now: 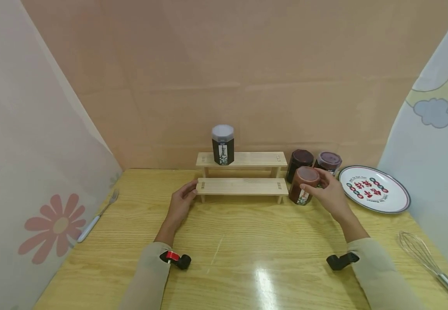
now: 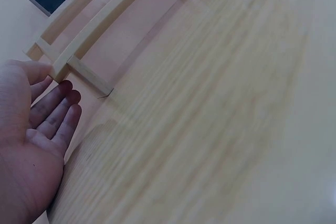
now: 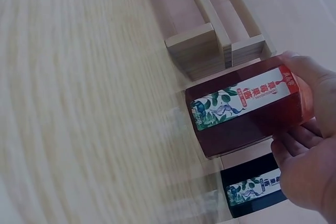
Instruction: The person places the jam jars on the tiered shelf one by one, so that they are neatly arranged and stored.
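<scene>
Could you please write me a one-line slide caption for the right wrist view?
Right hand grips a reddish-brown jar beside the end of a wooden stepped rack, a darker jar behind.

left arm: I have it stretched forward, beige sleeve to the wrist, a clip-on camera at the cuff.
left hand [image 1: 181, 202]: my fingers lie straight and relaxed, palm turned inward, gripping nothing.
right arm: reaches forward and inward, sleeved alike.
right hand [image 1: 326, 193]: my fingers and thumb are curled in a grip.
</scene>
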`<action>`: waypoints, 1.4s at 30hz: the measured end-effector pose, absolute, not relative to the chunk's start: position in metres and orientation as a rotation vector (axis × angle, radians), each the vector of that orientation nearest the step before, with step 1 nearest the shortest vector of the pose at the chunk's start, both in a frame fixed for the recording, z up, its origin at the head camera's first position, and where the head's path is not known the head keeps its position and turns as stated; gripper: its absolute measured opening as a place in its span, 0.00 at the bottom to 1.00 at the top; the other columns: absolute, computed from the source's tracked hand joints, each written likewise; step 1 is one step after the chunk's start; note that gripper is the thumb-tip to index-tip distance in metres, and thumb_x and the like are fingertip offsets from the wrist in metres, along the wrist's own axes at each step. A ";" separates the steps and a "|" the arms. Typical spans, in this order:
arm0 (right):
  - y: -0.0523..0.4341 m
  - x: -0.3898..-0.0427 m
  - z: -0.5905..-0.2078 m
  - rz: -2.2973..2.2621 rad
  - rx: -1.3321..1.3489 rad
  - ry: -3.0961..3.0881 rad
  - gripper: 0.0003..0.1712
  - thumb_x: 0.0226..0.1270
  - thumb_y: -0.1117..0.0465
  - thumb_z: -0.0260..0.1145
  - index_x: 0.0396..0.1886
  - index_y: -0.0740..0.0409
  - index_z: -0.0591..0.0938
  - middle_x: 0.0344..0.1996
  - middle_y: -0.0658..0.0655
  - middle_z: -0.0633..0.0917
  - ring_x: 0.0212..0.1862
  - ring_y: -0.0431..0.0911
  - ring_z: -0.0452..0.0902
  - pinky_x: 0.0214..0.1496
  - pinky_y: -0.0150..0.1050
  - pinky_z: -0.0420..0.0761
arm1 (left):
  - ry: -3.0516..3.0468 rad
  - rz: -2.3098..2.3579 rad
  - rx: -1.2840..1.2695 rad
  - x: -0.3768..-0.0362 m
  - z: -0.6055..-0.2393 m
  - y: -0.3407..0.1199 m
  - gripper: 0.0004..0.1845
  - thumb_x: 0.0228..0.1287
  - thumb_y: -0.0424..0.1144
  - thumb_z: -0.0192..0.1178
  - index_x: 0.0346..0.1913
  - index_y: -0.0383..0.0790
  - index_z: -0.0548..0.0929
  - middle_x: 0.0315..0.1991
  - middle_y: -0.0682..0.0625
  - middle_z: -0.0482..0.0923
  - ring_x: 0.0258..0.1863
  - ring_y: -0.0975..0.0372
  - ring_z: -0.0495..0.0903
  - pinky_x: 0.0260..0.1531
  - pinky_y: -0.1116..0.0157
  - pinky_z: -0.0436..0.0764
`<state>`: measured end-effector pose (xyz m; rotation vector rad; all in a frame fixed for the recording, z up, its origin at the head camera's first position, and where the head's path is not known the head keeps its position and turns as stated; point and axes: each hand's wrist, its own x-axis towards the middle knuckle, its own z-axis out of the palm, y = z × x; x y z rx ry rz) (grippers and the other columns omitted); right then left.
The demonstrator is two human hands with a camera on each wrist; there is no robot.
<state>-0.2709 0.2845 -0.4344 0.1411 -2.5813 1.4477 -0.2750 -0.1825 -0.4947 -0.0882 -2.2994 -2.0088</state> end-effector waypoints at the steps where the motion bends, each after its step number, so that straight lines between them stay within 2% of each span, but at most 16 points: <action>1: 0.284 -0.271 -0.435 1.456 0.139 -2.573 0.48 0.68 0.49 0.74 0.80 0.59 0.62 0.68 0.67 0.76 0.62 0.35 0.73 0.50 0.13 0.73 | -2.301 -2.008 -0.089 -0.275 -0.495 -0.182 0.21 0.79 0.39 0.57 0.71 0.46 0.77 0.71 0.45 0.76 0.71 0.54 0.74 0.61 0.75 0.78; 11: 0.281 -0.273 -0.439 1.520 0.164 -2.486 0.45 0.68 0.54 0.75 0.78 0.61 0.65 0.68 0.67 0.75 0.54 0.21 0.70 0.50 0.12 0.75 | -2.281 -2.028 -0.083 -0.277 -0.496 -0.182 0.22 0.79 0.38 0.57 0.71 0.43 0.77 0.71 0.42 0.75 0.72 0.52 0.73 0.58 0.79 0.77; 16: 0.279 -0.274 -0.441 1.553 0.118 -2.464 0.45 0.67 0.53 0.76 0.78 0.61 0.66 0.68 0.67 0.75 0.56 0.22 0.71 0.50 0.14 0.77 | -2.276 -2.035 -0.092 -0.277 -0.496 -0.181 0.22 0.79 0.37 0.56 0.71 0.42 0.77 0.71 0.41 0.75 0.72 0.51 0.73 0.57 0.79 0.77; 23: 0.278 -0.275 -0.441 1.558 0.055 -2.462 0.46 0.66 0.52 0.76 0.78 0.60 0.66 0.69 0.68 0.75 0.60 0.30 0.74 0.50 0.15 0.77 | -2.276 -2.016 -0.102 -0.277 -0.496 -0.181 0.22 0.79 0.37 0.57 0.71 0.42 0.76 0.71 0.41 0.75 0.72 0.50 0.73 0.59 0.77 0.78; 30: 0.276 -0.271 -0.431 1.589 0.034 -2.436 0.46 0.66 0.54 0.76 0.78 0.61 0.65 0.70 0.70 0.74 0.56 0.24 0.73 0.50 0.14 0.77 | -2.286 -2.007 -0.095 -0.275 -0.496 -0.181 0.21 0.79 0.37 0.56 0.71 0.43 0.77 0.71 0.43 0.75 0.72 0.51 0.73 0.61 0.75 0.78; 32: 0.276 -0.270 -0.426 1.594 0.044 -2.427 0.46 0.66 0.55 0.76 0.79 0.61 0.65 0.71 0.70 0.74 0.59 0.27 0.74 0.52 0.14 0.77 | -2.293 -2.004 -0.092 -0.274 -0.496 -0.181 0.21 0.79 0.38 0.56 0.71 0.44 0.77 0.71 0.44 0.75 0.72 0.52 0.73 0.62 0.75 0.78; 35: 0.276 -0.268 -0.417 1.578 0.055 -2.441 0.47 0.67 0.54 0.76 0.80 0.61 0.63 0.72 0.71 0.73 0.67 0.39 0.76 0.53 0.14 0.76 | -2.296 -2.007 -0.085 -0.274 -0.496 -0.182 0.21 0.79 0.38 0.56 0.71 0.46 0.77 0.71 0.45 0.76 0.72 0.54 0.73 0.62 0.75 0.78; 38: 0.275 -0.266 -0.407 1.563 0.060 -2.456 0.49 0.67 0.53 0.75 0.80 0.61 0.62 0.73 0.71 0.71 0.73 0.53 0.73 0.53 0.14 0.76 | -2.292 -2.012 -0.093 -0.274 -0.495 -0.182 0.21 0.79 0.39 0.56 0.71 0.46 0.77 0.71 0.45 0.75 0.72 0.54 0.73 0.63 0.73 0.78; 42: 0.273 -0.263 -0.395 1.563 0.057 -2.471 0.50 0.67 0.51 0.75 0.81 0.61 0.61 0.74 0.71 0.70 0.75 0.61 0.68 0.54 0.14 0.76 | -2.294 -2.001 -0.099 -0.274 -0.496 -0.181 0.21 0.79 0.39 0.56 0.71 0.45 0.77 0.71 0.43 0.75 0.72 0.52 0.73 0.64 0.70 0.78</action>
